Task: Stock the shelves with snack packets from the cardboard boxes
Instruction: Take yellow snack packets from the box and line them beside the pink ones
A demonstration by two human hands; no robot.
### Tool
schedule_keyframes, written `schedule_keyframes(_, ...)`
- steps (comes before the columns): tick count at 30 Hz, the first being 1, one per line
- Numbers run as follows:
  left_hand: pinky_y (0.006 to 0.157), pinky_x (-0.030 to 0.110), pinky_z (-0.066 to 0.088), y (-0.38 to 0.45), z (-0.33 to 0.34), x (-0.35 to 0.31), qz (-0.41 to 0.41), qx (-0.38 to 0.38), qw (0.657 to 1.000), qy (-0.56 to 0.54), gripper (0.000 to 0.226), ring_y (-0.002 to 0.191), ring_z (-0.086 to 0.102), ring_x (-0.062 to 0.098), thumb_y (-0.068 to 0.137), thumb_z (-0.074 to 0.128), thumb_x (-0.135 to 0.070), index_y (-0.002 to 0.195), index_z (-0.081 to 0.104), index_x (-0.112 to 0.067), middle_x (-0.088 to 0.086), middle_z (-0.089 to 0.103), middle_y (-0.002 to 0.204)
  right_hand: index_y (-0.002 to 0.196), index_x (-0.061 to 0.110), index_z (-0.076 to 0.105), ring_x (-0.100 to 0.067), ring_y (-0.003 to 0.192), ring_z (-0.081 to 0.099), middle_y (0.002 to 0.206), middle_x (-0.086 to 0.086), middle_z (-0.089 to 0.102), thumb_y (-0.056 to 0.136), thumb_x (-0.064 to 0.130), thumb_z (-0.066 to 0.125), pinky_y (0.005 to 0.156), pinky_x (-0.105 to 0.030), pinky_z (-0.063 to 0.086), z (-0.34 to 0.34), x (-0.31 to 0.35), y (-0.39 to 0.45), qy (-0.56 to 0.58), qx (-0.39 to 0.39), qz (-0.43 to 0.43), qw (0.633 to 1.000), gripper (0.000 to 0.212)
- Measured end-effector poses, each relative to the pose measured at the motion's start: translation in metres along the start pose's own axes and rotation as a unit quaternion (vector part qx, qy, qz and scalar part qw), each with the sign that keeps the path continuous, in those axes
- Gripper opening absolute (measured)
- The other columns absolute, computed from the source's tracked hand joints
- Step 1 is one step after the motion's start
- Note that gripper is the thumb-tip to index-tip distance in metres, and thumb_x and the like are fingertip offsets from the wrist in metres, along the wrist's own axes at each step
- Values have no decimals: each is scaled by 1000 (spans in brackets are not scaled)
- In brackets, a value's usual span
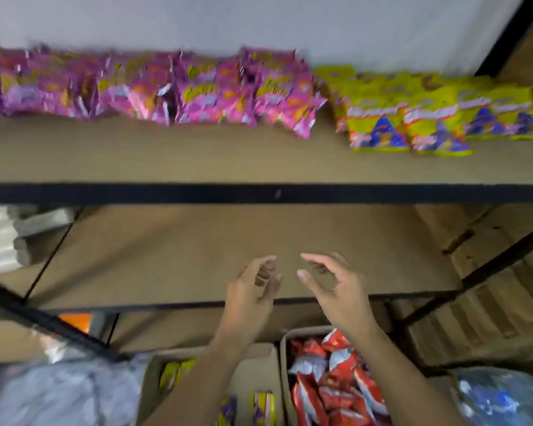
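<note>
Snack packets in pink foil point(154, 87) and yellow-green foil point(428, 115) line the back of the top brown shelf point(197, 158), upper frame.
Our left hand point(250, 290) and right hand point(339, 287) hang loosely curled and empty over the bare middle shelf point(166, 256), probably heading for the red packets point(336, 379) in the cardboard box point(285, 364) at bottom centre.

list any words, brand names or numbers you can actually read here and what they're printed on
None can be read.
Pink packets, upper shelf: yellow logo, motion-blurred, unreadable.
Yellow-green packets, same shelf: a white and red band of lettering, too blurred to read.
Red and white packets, right cardboard box: print too blurred.
Yellow packets, left cardboard box: no legible text.
</note>
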State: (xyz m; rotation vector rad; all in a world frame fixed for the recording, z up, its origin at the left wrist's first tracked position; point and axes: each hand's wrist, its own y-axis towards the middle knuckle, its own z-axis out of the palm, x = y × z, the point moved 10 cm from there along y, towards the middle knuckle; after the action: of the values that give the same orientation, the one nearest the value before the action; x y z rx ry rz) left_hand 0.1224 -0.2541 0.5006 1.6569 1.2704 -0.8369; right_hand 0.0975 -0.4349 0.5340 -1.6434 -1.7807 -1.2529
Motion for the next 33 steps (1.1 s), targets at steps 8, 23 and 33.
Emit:
schedule_keyframes(8, 83, 32, 56, -116, -20, 319, -222, -42, 972, 68, 33, 88, 70, 9, 86, 74, -9, 115, 67, -21, -10, 71, 98, 111, 37, 71, -7, 94, 68, 102, 21, 71, 82, 25, 80, 87, -35, 56, 232, -188, -108, 52, 148, 112, 981, 32)
schedule_keyframes(23, 98, 36, 48, -309, 41, 740, -568, -169, 805, -20, 36, 111, 63, 24, 93, 65, -21, 125, 52, -33, 0, 65, 123, 132, 30, 61, -15, 117, 60, 122, 0, 67, 87, 23, 75, 72, 2, 38, 574, -456, -266, 38, 307, 244, 919, 48)
schedule_keyframes(33, 81, 40, 56, -332, 58, 804, -557, -322, 759, -99, 27, 101, 66, 29, 93, 65, -7, 106, 64, -31, 7, 66, 116, 128, 31, 63, -9, 104, 66, 127, 6, 64, 80, 17, 80, 84, -29, 58, 679, -509, -292, 62, 321, 295, 898, 54)
